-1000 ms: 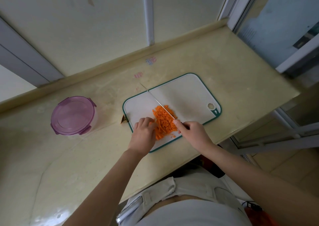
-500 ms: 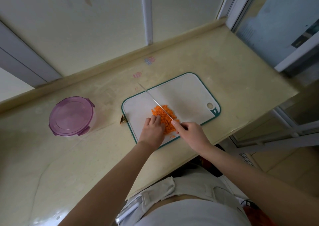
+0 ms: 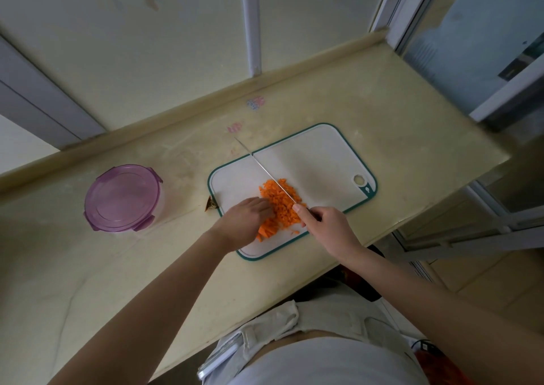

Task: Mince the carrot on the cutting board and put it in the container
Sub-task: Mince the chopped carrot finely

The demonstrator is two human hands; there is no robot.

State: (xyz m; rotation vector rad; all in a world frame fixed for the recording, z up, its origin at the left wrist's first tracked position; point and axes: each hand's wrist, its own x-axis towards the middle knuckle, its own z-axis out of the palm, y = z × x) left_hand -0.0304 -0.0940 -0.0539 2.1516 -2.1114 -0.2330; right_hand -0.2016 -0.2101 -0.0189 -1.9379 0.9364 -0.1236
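Right hand [image 3: 326, 228] grips thin steel knife [image 3: 265, 173], blade on orange chopped carrot pile [image 3: 284, 205]; left hand [image 3: 244, 223], fingers curled, holds pile.

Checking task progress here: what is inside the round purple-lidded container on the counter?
The round container with a purple lid is closed; the lid covers its inside, so contents cannot be seen. All visible minced orange carrot lies on the white green-edged cutting board.

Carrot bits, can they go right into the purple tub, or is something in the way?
The purple lid sits on the container, covering it. The carrot cannot go in until it comes off.
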